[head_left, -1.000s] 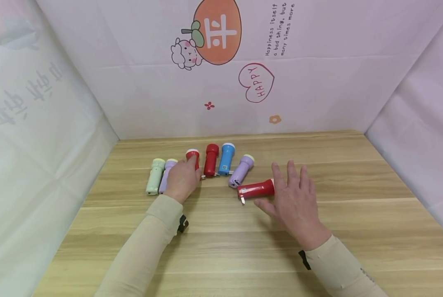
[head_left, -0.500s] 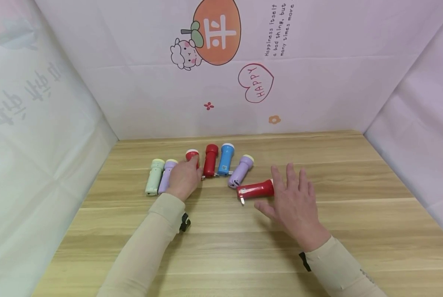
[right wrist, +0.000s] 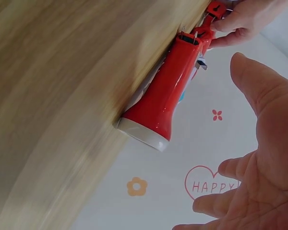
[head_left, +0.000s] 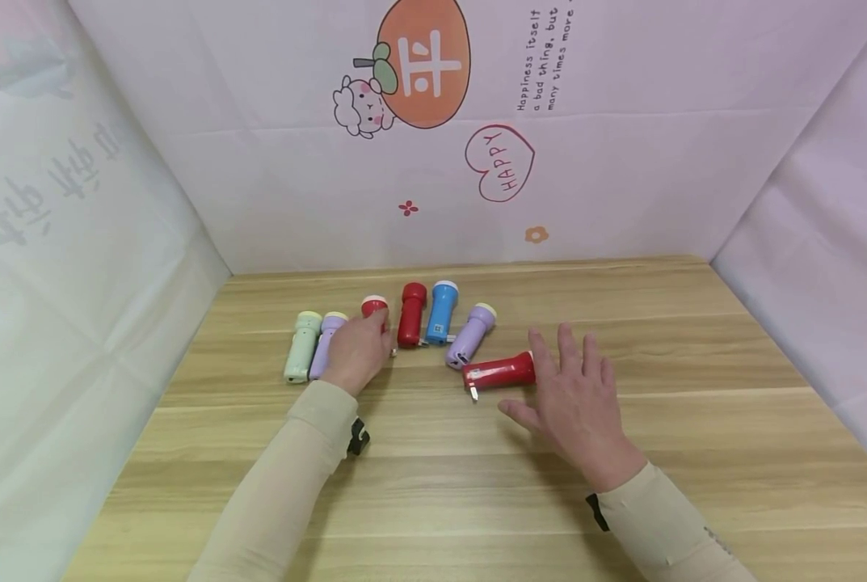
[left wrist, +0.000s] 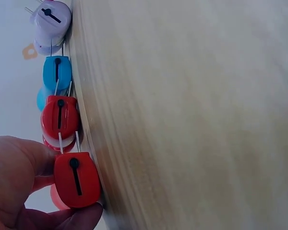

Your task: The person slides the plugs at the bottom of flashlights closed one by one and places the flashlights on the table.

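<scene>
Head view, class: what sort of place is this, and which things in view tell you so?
Probably a small staged tabletop booth, not a lived-in room: a wooden table walled on three sides by printed cartoon sheeting, with toy-like flashlights laid in a row.

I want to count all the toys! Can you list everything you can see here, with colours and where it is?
Green torch: one, pale green, far left of the row on the table.
Purple torches: two, one beside the green one, one tilted at the row's right end.
Red torches: three, one under the left hand, one in the middle of the row, one lying sideways in front, near the right hand.
Blue torch: one, right of the middle red one.
Table: one, light wood.
Cloth backdrop: pale pink, with cartoon pictures, behind and at both sides.
Left hand: grips a red torch.
Right hand: fingers spread, beside the sideways red torch.
</scene>
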Demonstrator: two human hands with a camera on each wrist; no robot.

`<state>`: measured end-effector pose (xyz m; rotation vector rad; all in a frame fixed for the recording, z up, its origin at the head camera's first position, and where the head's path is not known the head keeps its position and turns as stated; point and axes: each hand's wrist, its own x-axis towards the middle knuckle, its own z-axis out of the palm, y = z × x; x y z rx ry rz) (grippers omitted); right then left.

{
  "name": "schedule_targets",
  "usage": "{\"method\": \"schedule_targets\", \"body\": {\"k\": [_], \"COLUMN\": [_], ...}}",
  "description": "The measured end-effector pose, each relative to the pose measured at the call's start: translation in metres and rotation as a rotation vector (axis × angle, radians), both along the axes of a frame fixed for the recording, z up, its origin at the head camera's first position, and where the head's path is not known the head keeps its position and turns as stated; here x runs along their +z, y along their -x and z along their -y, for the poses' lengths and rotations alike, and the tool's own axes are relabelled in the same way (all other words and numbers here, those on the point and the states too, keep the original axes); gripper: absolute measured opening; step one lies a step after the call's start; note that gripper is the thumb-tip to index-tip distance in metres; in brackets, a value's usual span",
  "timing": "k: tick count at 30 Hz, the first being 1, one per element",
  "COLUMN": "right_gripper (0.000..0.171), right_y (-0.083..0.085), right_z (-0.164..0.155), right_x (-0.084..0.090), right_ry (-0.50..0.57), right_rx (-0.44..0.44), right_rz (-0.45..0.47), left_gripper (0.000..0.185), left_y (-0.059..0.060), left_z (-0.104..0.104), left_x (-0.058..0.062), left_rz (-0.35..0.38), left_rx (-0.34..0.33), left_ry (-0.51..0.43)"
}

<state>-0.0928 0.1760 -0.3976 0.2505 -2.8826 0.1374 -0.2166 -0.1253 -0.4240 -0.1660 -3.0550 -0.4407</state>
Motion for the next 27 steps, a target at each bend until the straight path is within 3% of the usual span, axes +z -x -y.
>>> {"method": "schedule_targets", "body": {"k": [16,27], "right_gripper": [0.111,0.111], "right_y": [0.002,0.001], "right_z": [0.001,0.002], "right_x": [0.0,0.003], "right_ry": [0.017,0.019], "right_rx": [-0.004,-0.002], "right_rz": [0.035,0.033], "left_gripper": [0.033,0.049], "left_y": [-0.006,-0.013], "left_z": [0.005,0.008], "left_x": [0.001,0.005], "left_rz": [-0.005,-0.048], "left_rx": [0.006,-0.012], "left_ry": [0.011,0.016]}}
